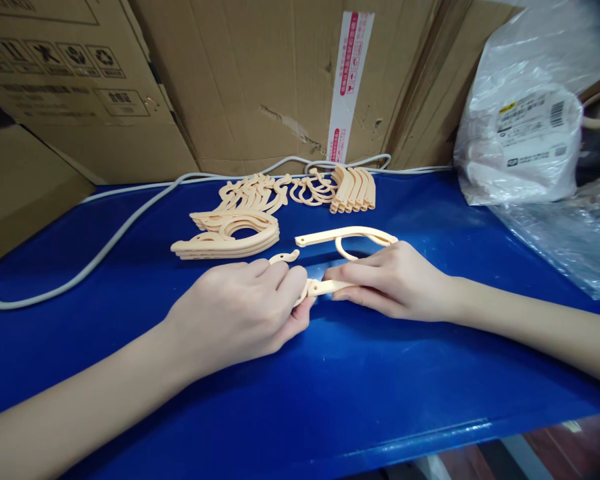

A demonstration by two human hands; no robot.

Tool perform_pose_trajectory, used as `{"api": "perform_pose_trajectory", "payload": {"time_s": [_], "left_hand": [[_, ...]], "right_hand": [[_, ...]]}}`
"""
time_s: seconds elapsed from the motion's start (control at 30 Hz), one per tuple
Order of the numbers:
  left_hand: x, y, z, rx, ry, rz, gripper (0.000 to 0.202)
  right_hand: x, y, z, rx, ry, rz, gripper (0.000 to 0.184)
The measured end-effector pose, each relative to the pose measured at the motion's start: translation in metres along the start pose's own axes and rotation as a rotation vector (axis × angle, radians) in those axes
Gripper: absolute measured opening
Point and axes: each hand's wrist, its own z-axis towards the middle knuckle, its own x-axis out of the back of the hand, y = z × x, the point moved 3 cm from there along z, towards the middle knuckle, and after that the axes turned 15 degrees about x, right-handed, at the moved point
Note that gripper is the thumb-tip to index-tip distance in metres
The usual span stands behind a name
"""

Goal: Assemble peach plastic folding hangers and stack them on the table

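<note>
My left hand (245, 307) is closed round a cream plastic hanger hook (285, 257), whose curved tip sticks out above the knuckles. Between the thumb and fingers of my right hand (400, 283) is a cream hanger arm (327, 287). Its end with a hole meets the hook piece at my left fingertips; my fingers hide whether they are joined. Just behind my right hand, another hanger arm (350, 233) lies with a curved piece under it. A stack of folded hangers (225, 247) rests beyond my left hand.
Loose hanger hooks (255, 193) and a row of hanger arms (354, 190) lie at the back of the blue table (330, 400). A white cable (145, 213) runs along the back and left. Cardboard boxes (260, 80) stand behind; a plastic-wrapped package (520, 147) sits at the right.
</note>
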Motion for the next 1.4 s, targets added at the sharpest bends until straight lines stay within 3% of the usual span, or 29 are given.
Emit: {"api": "perform_pose_trajectory", "payload": {"time_s": [0.4, 0.7, 0.97, 1.2, 1.4], "left_hand": [[0.002, 0.000, -0.001, -0.005, 0.015, -0.023, 0.033], [0.000, -0.002, -0.003, -0.004, -0.126, -0.157, 0.033], [0.008, 0.002, -0.003, 0.108, -0.056, -0.036, 0.033], [0.011, 0.000, -0.001, 0.120, -0.029, -0.030, 0.031], [0.014, -0.007, -0.001, 0.159, 0.005, 0.027, 0.030]], "right_hand": [[0.000, 0.001, -0.002, 0.027, 0.003, -0.064, 0.034], [0.003, -0.004, 0.002, 0.115, 0.028, -0.172, 0.034], [0.003, -0.005, 0.004, 0.074, 0.013, -0.201, 0.037], [0.009, -0.010, 0.005, 0.091, 0.140, -0.316, 0.028], [0.023, -0.008, 0.001, -0.007, 0.302, -0.387, 0.021]]}}
